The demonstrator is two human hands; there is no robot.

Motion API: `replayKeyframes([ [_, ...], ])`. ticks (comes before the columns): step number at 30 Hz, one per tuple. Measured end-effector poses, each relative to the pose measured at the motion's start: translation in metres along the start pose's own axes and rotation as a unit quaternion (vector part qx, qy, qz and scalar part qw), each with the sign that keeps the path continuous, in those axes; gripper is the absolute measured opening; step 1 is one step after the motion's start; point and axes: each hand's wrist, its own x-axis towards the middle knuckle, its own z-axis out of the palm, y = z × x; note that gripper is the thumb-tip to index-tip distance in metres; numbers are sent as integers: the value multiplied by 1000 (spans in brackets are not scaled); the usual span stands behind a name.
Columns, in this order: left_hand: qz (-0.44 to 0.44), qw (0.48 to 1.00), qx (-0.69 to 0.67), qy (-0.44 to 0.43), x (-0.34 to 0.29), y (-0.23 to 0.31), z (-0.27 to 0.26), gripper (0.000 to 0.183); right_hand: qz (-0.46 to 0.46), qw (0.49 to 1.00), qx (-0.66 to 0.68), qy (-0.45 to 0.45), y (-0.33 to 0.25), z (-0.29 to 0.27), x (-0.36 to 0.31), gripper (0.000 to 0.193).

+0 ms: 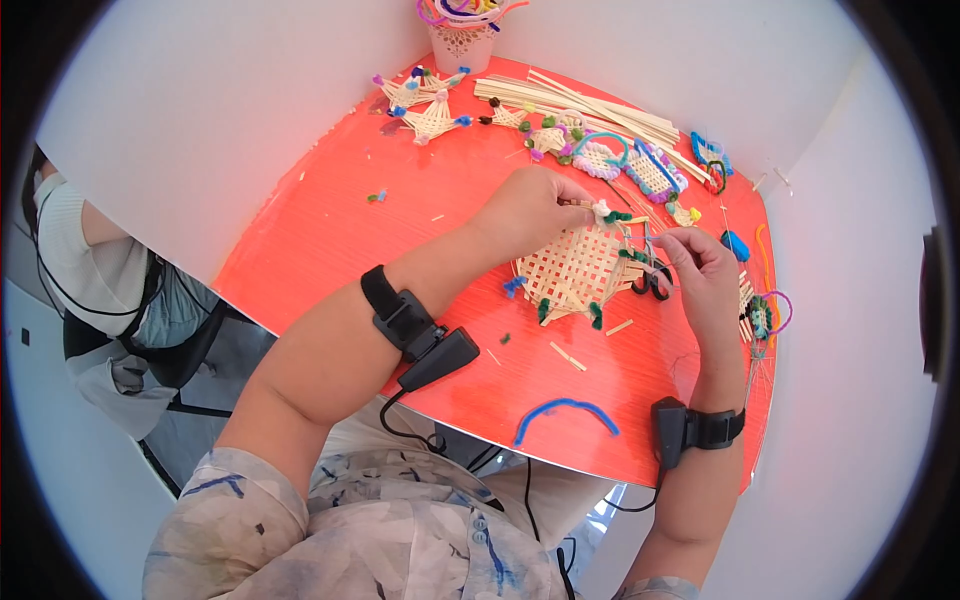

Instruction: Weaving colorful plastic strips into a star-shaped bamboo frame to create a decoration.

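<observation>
A woven star-shaped piece of pale bamboo strips lies on the red table, with dark green and blue fuzzy pipe-cleaner ties at several of its corners. My left hand is closed in a pinch at its upper edge, beside a white fuzzy tie. The fingertips seem to grip the end of a strip there. To the right, thumb and forefinger of my right hand pinch together near a thin light-blue strand, which I cannot make out well. Black-handled scissors lie between the woven piece and this hand, partly covered.
Bundled bamboo strips and finished woven ornaments line the back. A white pot holds coloured pipe cleaners. A bent blue pipe cleaner lies near the front edge, with strip offcuts beyond. Another person sits at left.
</observation>
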Motion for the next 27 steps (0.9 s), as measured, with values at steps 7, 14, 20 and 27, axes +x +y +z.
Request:
replayKeyframes([
  [7, 20, 1000, -5, 1, -1, 12, -6, 16, 22, 957, -267, 108, 24, -26, 5, 23],
  [14, 313, 944, 98, 25, -10, 17, 0, 13, -17, 992, 109, -58, -34, 11, -9, 21],
  [20, 379, 922, 81, 5, -11, 20, 4, 19, 16, 984, 90, -151, -14, 1, -4, 21],
  [27, 287, 958, -1, 1, -8, 16, 0, 13, 32, 967, 227, -112, -13, -22, -5, 25],
])
